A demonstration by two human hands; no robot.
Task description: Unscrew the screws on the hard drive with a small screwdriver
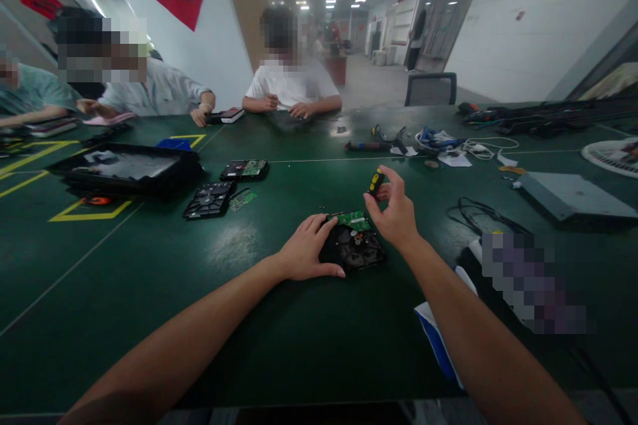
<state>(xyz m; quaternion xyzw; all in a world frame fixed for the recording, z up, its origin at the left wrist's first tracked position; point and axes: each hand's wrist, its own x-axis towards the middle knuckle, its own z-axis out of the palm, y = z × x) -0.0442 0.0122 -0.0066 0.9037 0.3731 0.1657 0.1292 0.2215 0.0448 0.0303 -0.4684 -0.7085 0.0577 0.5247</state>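
Note:
A hard drive [359,254] lies flat on the green table in front of me, its underside up, with a green circuit board [355,220] on its far part. My left hand [306,249] grips the drive's left side, fingers over the far edge and thumb along the near one. Above the drive's far right corner, my right hand [396,212] pinches a small screwdriver [375,182] by its black and yellow handle. Its shaft cannot be made out. Tiny specks, perhaps screws, lie just beyond the drive.
Two more hard drives [209,200] and a loose circuit board [242,199] lie left, near a black tray [129,169]. On the right are a grey metal box [573,196], cables [473,212] and an electric screwdriver [367,145]. Co-workers [294,83] sit across the table.

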